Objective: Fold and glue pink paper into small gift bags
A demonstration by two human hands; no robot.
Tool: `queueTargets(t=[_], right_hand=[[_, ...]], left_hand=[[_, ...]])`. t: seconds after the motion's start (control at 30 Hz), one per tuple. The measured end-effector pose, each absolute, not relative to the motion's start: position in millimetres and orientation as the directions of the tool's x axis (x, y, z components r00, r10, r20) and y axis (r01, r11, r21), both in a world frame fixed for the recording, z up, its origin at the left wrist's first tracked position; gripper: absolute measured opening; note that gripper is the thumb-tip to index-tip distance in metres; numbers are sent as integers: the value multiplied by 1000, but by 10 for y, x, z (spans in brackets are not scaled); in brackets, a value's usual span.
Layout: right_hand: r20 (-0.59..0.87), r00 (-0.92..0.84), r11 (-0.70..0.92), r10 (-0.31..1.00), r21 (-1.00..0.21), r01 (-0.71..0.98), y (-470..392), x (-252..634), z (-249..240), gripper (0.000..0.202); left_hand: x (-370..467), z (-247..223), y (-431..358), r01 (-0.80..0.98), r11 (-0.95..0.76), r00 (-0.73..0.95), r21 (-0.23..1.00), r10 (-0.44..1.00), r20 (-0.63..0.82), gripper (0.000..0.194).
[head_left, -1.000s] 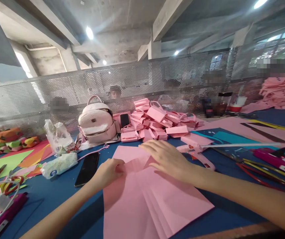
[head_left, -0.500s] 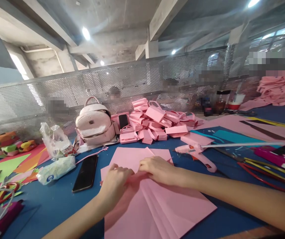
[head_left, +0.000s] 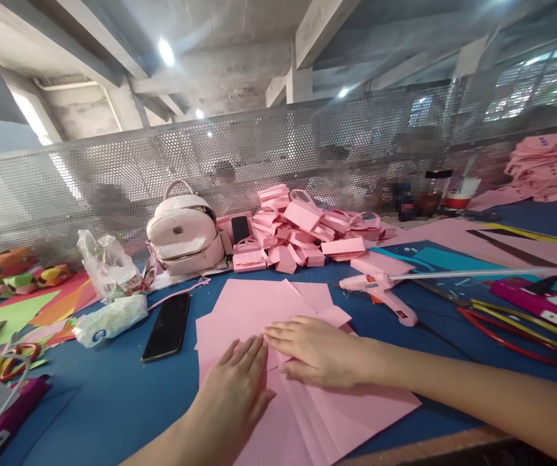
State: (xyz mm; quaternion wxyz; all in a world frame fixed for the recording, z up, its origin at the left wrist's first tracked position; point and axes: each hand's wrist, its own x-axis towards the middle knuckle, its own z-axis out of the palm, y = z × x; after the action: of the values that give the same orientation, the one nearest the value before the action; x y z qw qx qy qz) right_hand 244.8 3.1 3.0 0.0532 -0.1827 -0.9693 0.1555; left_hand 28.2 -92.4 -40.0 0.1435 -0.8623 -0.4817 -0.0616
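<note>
Pink sheets of paper (head_left: 244, 301) lie in front of me, overlapping, with straight creases running toward the near edge. My left hand (head_left: 237, 382) rests on the paper, fingers stretched forward and lying flat. Opposite it, my right hand (head_left: 307, 349) also lies flat, its fingers pointing left so that the tips of both hands nearly meet. A folded piece of the pink paper is pressed down beneath them, and my palms hide part of it. Neither hand grips anything. To the right of the paper is a pink glue gun (head_left: 380, 294) with a long glue stick in its back.
Folded pink paper bags (head_left: 298, 233) are heaped at the back, beside a pale backpack (head_left: 181, 236). A black phone (head_left: 166, 327) and a tissue pack (head_left: 111, 320) lie left. Scissors (head_left: 516, 330) and a magenta power strip (head_left: 541, 307) are at right. A perforated metal screen (head_left: 259, 145) stands behind.
Both hands have gone from bent fingers on the folded paper to lying flat, pressing it down. They sit slightly nearer to me, and the view has shifted a little.
</note>
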Motion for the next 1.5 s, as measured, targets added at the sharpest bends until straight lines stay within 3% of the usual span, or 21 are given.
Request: queueTargets(t=[0.17,0.37,0.57,0.67,0.77,0.87,0.97,1.07,1.13,1.23,1.37,1.5], right_hand=[[-28,-858,822,514,-272,501,63,2728,-152,62],[61,-768,767,637,-142,625,64,3125,-435,69],[244,-743,768,623,-8,641,67,3194,-551,75],[317,-767,797,558,54,602,-62,3113,-438,67],[233,-883,908,407,-3,418,-289,3028,-247,69],[108,-938,942,329,-104,319,-460,3013,-113,74],[93,-929,923,358,-185,337,-485,3056,-87,72],[157,-906,904,394,-246,350,-430,3083,-95,50],[194,-906,915,376,-228,331,-393,3071,-74,28],[158,-930,941,330,-134,311,-354,3018,3,23],[93,-886,891,455,-67,450,-293,2925,100,20],[123,-834,840,539,6,543,-226,2822,63,10]], left_hand=[[-72,-485,-1136,818,-454,558,-353,773,300,62],[-358,-513,-1394,830,-387,528,-401,777,343,77],[-228,-402,-1429,797,-372,567,-476,732,378,79],[-44,-397,-1451,742,-453,647,-495,678,350,73],[133,-465,-1479,663,-554,738,-504,594,319,60],[223,-521,-1476,680,-596,732,-428,591,339,48],[232,-477,-1445,720,-630,692,-292,621,367,33],[220,-342,-1422,749,-653,644,-117,675,360,34],[214,-241,-1414,775,-631,602,-20,729,326,34],[205,-129,-1387,825,-565,546,15,803,240,33],[204,-97,-1295,894,-433,448,-117,870,205,32],[273,-162,-1214,846,-402,511,-349,798,320,54]])
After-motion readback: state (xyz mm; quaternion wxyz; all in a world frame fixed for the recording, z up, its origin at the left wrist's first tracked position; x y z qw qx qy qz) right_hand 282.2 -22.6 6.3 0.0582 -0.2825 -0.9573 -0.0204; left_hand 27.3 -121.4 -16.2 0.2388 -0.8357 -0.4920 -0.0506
